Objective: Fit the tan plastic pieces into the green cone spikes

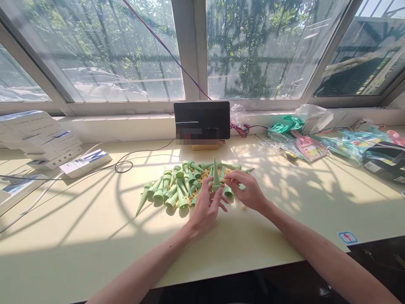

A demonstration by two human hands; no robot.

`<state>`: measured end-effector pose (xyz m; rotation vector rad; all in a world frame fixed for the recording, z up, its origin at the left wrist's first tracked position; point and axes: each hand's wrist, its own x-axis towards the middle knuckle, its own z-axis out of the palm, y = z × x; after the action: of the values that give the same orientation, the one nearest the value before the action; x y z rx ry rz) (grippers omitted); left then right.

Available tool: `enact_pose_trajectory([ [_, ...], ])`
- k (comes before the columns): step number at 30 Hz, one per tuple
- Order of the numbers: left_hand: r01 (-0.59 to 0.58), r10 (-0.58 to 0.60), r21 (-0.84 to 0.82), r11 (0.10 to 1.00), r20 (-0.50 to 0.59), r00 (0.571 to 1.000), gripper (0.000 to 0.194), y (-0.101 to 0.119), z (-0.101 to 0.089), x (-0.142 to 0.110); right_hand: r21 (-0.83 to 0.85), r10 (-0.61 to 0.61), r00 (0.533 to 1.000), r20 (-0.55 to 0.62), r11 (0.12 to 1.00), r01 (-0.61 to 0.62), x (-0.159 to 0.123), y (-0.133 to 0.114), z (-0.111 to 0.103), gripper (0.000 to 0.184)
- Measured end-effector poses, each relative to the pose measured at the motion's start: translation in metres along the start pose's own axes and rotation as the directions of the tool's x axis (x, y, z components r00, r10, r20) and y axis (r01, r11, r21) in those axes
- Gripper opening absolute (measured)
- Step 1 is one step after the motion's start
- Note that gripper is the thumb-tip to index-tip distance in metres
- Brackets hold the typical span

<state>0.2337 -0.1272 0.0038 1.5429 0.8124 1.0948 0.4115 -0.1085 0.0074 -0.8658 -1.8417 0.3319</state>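
Note:
A heap of green plastic cone spikes (pixel 177 185) lies on the pale table (pixel 95 228), mixed with small yellowish bits. My left hand (pixel 207 207) holds one green cone (pixel 215 175) upright by its wide base, tip pointing up. My right hand (pixel 247 190) is at the same cone's base, fingers pinched close to it. What the right fingertips pinch is too small to make out. Both hands sit at the near right edge of the heap.
A dark tablet (pixel 201 121) stands on a wooden stand at the back. White boxes (pixel 41 137) and cables (pixel 123 165) lie at the left. Plastic bags with coloured items (pixel 303 139) fill the back right. A small sticker (pixel 347 237) marks the front right edge.

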Motion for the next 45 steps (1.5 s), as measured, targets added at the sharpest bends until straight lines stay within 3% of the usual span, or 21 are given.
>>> enact_pose_trajectory([
  [8, 0.03, -0.027, 0.065, 0.997, -0.045, 0.999, 0.04, -0.0042, -0.0022, 0.0009, -0.013, 0.027, 1.0, 0.002, 1.0, -0.027, -0.0001, 0.0011, 0.0011, 0.013],
  [14, -0.054, 0.06, 0.08, 0.995, -0.072, 0.996, 0.035, -0.0069, -0.0041, 0.0038, -0.016, 0.048, 0.999, -0.007, 0.999, -0.048, -0.001, 0.0029, 0.0019, 0.013],
  [24, -0.075, 0.087, 0.104, 0.992, -0.108, 0.99, 0.034, -0.0074, -0.004, 0.0041, -0.029, 0.06, 0.998, -0.013, 0.998, -0.06, 0.0003, 0.0023, 0.0019, 0.015],
  [32, -0.013, 0.032, 0.113, 0.993, -0.163, 0.986, 0.046, -0.0072, -0.0021, 0.0008, -0.038, 0.051, 0.999, -0.011, 0.998, -0.051, -0.0004, 0.0013, 0.0033, 0.013],
  [45, 0.031, -0.007, 0.14, 0.99, -0.168, 0.986, 0.044, -0.0087, -0.0028, -0.0013, -0.04, 0.048, 0.999, 0.013, 0.998, -0.047, -0.0011, 0.0028, 0.0041, 0.012],
])
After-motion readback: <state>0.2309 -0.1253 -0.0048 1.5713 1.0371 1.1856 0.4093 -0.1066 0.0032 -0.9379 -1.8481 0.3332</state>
